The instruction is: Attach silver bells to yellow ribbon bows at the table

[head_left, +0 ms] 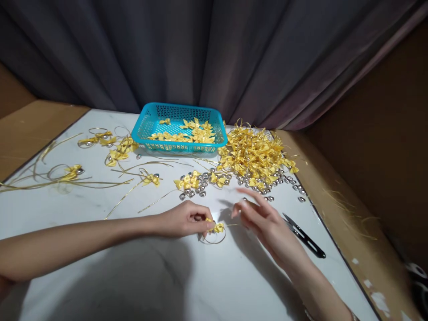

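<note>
My left hand (189,219) pinches a small yellow ribbon bow (218,228) low over the white tabletop. A loop of thin gold cord (219,242) hangs from the bow, and a straight cord end points right. To the right, my right hand (259,218) is raised with its fingers apart and slightly blurred. The cord end reaches close to its lower fingers; I cannot tell whether they touch. Just beyond the hands lie silver teardrop-shaped beads (202,183) and loose yellow bows (187,180). Black thread snips (306,238) rest beside my right wrist.
A turquoise basket (180,144) holding yellow bows stands at the back. Right of it is a heap of bows with gold cords (254,149). Finished-looking looped bows (118,154) and loose gold cords (83,183) lie on the left. A dark curtain (174,53) hangs behind.
</note>
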### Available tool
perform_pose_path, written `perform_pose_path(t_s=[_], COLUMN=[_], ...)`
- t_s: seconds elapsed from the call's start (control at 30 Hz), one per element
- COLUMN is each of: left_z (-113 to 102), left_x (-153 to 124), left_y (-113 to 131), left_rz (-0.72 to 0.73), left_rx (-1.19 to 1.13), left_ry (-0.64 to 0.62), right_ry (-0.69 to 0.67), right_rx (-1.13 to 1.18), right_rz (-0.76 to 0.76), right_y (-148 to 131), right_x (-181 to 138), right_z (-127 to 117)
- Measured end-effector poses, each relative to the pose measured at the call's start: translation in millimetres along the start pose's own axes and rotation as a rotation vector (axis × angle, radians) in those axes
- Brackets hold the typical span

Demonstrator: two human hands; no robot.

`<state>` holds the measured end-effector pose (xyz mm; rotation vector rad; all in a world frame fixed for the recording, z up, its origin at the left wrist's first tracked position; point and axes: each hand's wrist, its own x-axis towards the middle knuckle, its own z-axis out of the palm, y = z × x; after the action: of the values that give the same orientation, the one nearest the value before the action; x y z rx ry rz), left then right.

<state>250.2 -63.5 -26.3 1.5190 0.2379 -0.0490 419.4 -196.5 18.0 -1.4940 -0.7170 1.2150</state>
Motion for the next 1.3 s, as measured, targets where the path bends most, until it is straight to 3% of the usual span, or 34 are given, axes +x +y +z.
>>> perform_pose_path(t_s=[0.07, 0.13, 0.57, 0.77, 0.9, 1.3], left_z=[1, 1, 1, -3, 0, 1], left_x=[0, 0, 0, 0, 0, -1], left_y=[-1, -1, 3, 5, 3, 4], left_rz=[0.013, 0.022, 0.017, -0.015, -0.041, -0.065], left_rx=[-0.002, 0.015, 0.107, 0.050, 0.104, 0.056], left_ry=[0.002, 0.007, 0.009, -0.040, -0.001, -0.019], right_ry=[-0.053, -0.104, -0.086, -0.075, -0.080, -0.082], right_rx=[-0.236, -0.328, 0.021, 0.026, 0.005, -0.291], right_rz=[-0.029, -0.021, 0.102, 0.049, -0.017, -0.220], right_y=[4, 8, 14, 19, 26, 14], right_x=[-2, -4, -3, -1, 1, -3], right_z=[6, 11, 20, 17, 15, 14])
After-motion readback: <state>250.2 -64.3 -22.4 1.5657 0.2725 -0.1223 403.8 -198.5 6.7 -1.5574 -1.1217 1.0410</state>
